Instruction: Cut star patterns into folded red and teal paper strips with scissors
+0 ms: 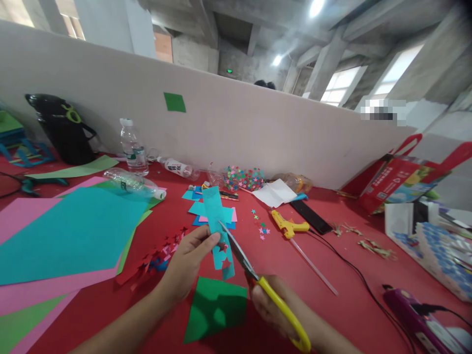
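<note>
A strip of light-blue paper stands upright in the pinch of my left hand. Star-shaped holes pierce its lower part, and red shows through them. My right hand is wrapped round yellow-handled scissors, whose blades point up and left, with the tip at the strip's right edge. Whether the tip touches the paper I cannot tell. Below both hands a green paper square lies on the red table, partly in shadow. Left of my left hand is a pile of red, pink and blue foil stars.
Large coloured sheets cover the left, with a plastic bottle on top. A yellow glue gun with a cable lies right of centre, near a black phone-like slab. A purple power strip is at lower right. A white partition stands behind.
</note>
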A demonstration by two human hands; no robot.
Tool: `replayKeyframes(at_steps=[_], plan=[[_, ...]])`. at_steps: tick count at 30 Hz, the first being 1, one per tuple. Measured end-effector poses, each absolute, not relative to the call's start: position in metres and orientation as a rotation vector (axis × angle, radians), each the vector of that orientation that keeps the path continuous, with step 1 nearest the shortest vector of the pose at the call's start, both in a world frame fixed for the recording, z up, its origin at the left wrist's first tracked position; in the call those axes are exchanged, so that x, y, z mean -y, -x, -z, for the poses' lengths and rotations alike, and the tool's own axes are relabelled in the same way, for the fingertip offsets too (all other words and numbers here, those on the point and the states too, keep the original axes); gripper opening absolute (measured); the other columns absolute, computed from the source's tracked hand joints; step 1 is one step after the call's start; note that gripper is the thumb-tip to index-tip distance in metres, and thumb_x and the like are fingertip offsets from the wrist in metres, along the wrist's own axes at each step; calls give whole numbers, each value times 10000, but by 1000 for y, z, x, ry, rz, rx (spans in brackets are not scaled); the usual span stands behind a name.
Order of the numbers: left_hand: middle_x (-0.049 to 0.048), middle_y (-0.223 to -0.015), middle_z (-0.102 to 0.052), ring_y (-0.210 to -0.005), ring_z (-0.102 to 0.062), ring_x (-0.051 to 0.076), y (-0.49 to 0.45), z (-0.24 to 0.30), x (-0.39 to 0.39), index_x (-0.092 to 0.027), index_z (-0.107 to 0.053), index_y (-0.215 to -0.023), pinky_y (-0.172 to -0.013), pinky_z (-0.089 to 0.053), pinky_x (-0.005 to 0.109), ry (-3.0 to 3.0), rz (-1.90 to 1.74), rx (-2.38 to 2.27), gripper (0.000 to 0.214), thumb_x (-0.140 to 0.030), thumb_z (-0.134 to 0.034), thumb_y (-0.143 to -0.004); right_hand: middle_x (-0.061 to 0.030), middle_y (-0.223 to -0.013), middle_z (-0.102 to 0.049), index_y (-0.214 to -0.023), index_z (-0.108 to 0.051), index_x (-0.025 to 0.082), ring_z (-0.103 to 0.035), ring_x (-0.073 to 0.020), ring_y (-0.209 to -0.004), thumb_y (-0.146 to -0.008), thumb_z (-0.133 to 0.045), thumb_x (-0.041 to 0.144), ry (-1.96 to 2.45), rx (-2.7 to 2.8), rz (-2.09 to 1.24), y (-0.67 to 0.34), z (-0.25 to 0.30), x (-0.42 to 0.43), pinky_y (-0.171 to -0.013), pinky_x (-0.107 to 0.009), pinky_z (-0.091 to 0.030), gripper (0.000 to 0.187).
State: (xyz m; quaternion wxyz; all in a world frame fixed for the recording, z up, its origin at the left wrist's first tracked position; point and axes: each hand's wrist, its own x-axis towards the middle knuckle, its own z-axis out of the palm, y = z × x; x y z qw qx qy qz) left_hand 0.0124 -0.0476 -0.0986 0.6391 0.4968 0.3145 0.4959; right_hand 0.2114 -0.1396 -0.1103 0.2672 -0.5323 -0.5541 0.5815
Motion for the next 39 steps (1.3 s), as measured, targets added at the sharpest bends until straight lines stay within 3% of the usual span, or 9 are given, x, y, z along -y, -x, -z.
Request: replayKeyframes(at_steps=[7, 11, 16, 20, 24, 28, 35, 37, 39], plan=[[-46, -533, -541, -508, -470, 78, -7, 73, 45, -177, -618, -547, -502, -405, 177, -1158, -1122, -784, 215, -302, -746, -665, 81, -527, -321, -668, -355, 211, -275, -43, -397, -806, -460, 694, 1501, 1500, -1598, -216, 103, 137, -329, -160, -223, 513], [-52, -489, -499, -456, -432, 66, 1, 66, 39, -169, -579, -521, -437, -375, 165, -1139, -1089, -831, 269, -326, -779, -607, 95, -488, -327, -657, -375, 209, -277, -35, -356, -834, -494, 566, 1480, 1488, -1611, -213, 102, 137, -298, -141, -239, 416], [19, -676, -644, -592, -585, 147, -3, 89, 31, -187, -660, -766, -556, -487, 252, -922, -993, -829, 229, -415, -658, -748, 105, -399, -323, -587, -397, 207, -282, -40, -291, -828, -488, 485, 1397, 1388, -1659, -203, 103, 134, -265, -146, -238, 379], [34, -687, -652, -579, -566, 142, -19, 94, 44, -175, -669, -767, -559, -456, 258, -1190, -815, -772, 186, -341, -719, -702, 100, -367, -320, -556, -386, 211, -290, -46, -272, -832, -454, 508, 1373, 1337, -1613, -196, 102, 134, -262, -157, -220, 412], [7, -583, -611, -551, -542, 151, -21, 88, 54, -194, -670, -691, -548, -441, 270, -1296, -938, -689, 320, -500, -745, -635, 98, -391, -319, -558, -385, 207, -285, -38, -292, -826, -500, 473, 1385, 1322, -1572, -194, 104, 136, -275, -156, -201, 394], [29, -658, -659, -568, -543, 162, -14, 92, 51, -195, -674, -792, -584, -462, 293, -1038, -1063, -708, 447, -630, -581, -742, 92, -421, -323, -565, -364, 207, -289, -39, -321, -830, -526, 485, 1340, 1329, -1572, -197, 110, 136, -286, -159, -212, 417], [40, -801, -673, -735, -594, 207, -15, 101, 50, -207, -645, -845, -659, -492, 326, -890, -912, -652, 242, -391, -690, -693, 102, -390, -289, -556, -352, 201, -274, -24, -323, -845, -519, 505, 1263, 1331, -1464, -195, 124, 134, -330, -172, -174, 452], [18, -768, -649, -692, -581, 170, -19, 108, 49, -200, -643, -840, -646, -472, 287, -1063, -797, -701, 182, -279, -696, -685, 99, -376, -317, -562, -382, 200, -286, -33, -301, -840, -508, 509, 1256, 1247, -1487, -194, 126, 134, -313, -175, -189, 434], [-17, -620, -586, -525, -518, 125, -23, 113, 49, -191, -633, -782, -511, -403, 247, -1267, -654, -747, 167, -307, -706, -687, 98, -362, -342, -588, -422, 199, -300, -45, -276, -828, -504, 519, 1269, 1196, -1549, -194, 123, 134, -294, -179, -211, 409]])
